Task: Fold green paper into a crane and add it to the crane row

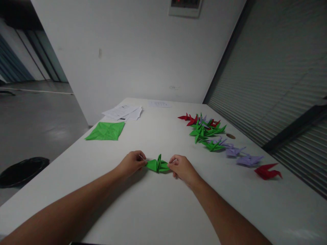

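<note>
Between my two hands is a green origami crane [158,165], its wings spread to the sides and a pointed part standing up in the middle. My left hand [133,161] pinches the tip of its left wing between thumb and fingers. At the other wing tip, my right hand [182,168] has its fingers closed in a pinch. The crane is at or just above the white table [153,211]; I cannot tell whether it touches.
A creased green paper sheet [106,131] lies at the left edge, with printed papers [124,111] behind it. Along the right side sit several green cranes [204,131], purple cranes [249,160] and a red crane [267,171]. A black-lined bin [24,172] stands on the floor at left.
</note>
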The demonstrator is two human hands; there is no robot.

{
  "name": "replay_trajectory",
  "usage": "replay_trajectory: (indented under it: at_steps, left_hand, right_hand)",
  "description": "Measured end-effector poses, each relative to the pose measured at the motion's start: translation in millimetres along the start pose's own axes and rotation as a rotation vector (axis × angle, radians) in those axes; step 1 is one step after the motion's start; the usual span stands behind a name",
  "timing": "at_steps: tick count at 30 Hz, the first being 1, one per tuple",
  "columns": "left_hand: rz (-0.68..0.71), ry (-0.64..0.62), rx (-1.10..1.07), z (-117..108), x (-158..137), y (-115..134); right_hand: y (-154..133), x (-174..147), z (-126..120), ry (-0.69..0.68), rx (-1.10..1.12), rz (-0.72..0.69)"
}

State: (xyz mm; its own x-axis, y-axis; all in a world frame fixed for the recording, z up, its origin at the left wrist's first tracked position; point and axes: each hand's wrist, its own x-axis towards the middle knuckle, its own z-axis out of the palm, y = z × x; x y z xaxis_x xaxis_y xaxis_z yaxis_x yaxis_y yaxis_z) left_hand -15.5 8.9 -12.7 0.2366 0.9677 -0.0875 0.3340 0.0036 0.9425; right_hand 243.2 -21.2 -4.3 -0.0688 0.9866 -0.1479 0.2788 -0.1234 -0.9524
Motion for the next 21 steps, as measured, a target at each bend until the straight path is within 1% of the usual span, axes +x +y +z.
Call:
replay_trajectory:
  at_steps: [6, 10, 12, 14, 16, 18, 19, 21]
  left_hand:
    - [0.02, -0.017, 0.058, -2, 1, -1]
    - [0.054, -0.039, 0.11, -4, -1, 1]
    - [0.069, -0.04, 0.147, -4, -3, 3]
    - [0.091, -0.033, 0.203, -5, -5, 7]
    - [0.131, -0.004, 0.284, -5, -8, 12]
    - [0.216, 0.042, 0.351, -5, -11, 16]
    - [0.271, 0.059, 0.37, -5, -12, 18]
    - [0.368, 0.056, 0.376, -5, -14, 21]
  right_hand:
    - [0, 1, 1, 0.004, -0.008, 0.02]
    - [-1, 0, 1, 0.007, -0.047, 0.007]
    - [-1, 1, -1, 0.022, -0.102, -0.016]
    - [-1, 2, -4, 0.073, -0.213, -0.093]
    - [-3, 2, -8, 0.167, -0.327, -0.232]
    - [-7, 1, -9, 0.246, -0.376, -0.383]
    - [-9, -1, -9, 0.257, -0.371, -0.446]
    - [-13, -6, -7, 0.215, -0.33, -0.537]
